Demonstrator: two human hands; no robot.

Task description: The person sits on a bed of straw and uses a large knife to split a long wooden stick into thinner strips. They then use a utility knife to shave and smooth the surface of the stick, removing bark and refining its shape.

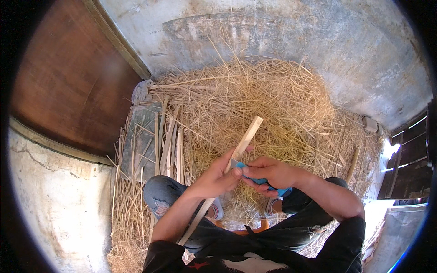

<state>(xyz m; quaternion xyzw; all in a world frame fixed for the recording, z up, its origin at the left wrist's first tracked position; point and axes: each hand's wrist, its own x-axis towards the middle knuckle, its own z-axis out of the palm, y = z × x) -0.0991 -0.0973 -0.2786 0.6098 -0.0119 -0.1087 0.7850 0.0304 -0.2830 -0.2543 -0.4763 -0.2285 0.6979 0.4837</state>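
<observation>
My left hand [215, 178] is closed round a long, pale wooden strip [247, 137], which slants from beside my left thigh up past my fingers. The strip's squared far end points away from me, over the straw. In my right hand [268, 173] is a blue-handled knife [283, 192], mostly covered by my fingers. What looks like its short grey blade lies against the strip, close to my left thumb. Both hands meet in front of my knees, thumbs almost touching.
Loose straw [273, 95] is heaped against the grey wall [291, 32]. Several wooden strips [168, 145] lie at the left by a grey slab [144, 120]. A brown panel [73, 82] stands at the far left, and dark wooden boards [407, 159] at the right. An orange stool [246, 231] shows beneath me.
</observation>
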